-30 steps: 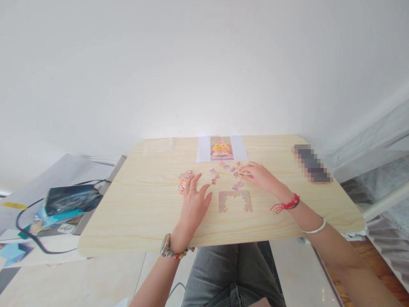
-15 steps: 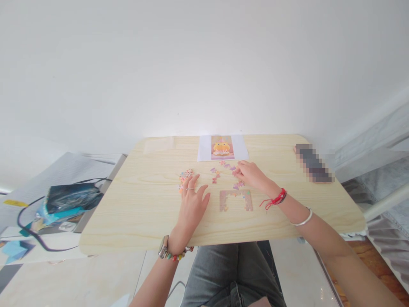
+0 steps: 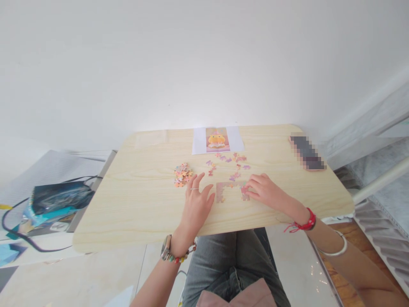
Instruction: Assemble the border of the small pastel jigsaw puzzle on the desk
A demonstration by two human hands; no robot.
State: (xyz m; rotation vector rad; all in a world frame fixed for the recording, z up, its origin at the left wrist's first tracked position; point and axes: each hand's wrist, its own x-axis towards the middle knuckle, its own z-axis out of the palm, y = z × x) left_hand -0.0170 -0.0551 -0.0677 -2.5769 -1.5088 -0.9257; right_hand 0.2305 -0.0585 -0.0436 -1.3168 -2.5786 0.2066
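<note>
My right hand (image 3: 270, 192) is at the right side of a partly joined jigsaw puzzle (image 3: 220, 192), fingers pinched on a small pinkish puzzle piece (image 3: 244, 189) that they partly cover. The joined pieces form a top edge with two short sides. To the left, my left hand (image 3: 197, 207) hovers over or rests on the table, fingers spread and holding nothing. Just beyond its fingertips lies a heap of puzzle pieces (image 3: 183, 174). Loose puzzle pieces (image 3: 235, 175) in purple, pink and orange are scattered above the joined part.
A printed sheet (image 3: 217, 140) with a yellow cartoon figure lies at the back of the wooden table (image 3: 143, 204), against the wall. A pixelated phone-like object (image 3: 308, 153) is at the right. Papers and a dark bag (image 3: 60, 198) sit beyond the left edge.
My right hand has come down and right from the loose pieces to the joined puzzle's right side. My left hand has shifted slightly right, uncovering more of the heap. The view has tilted a little.
</note>
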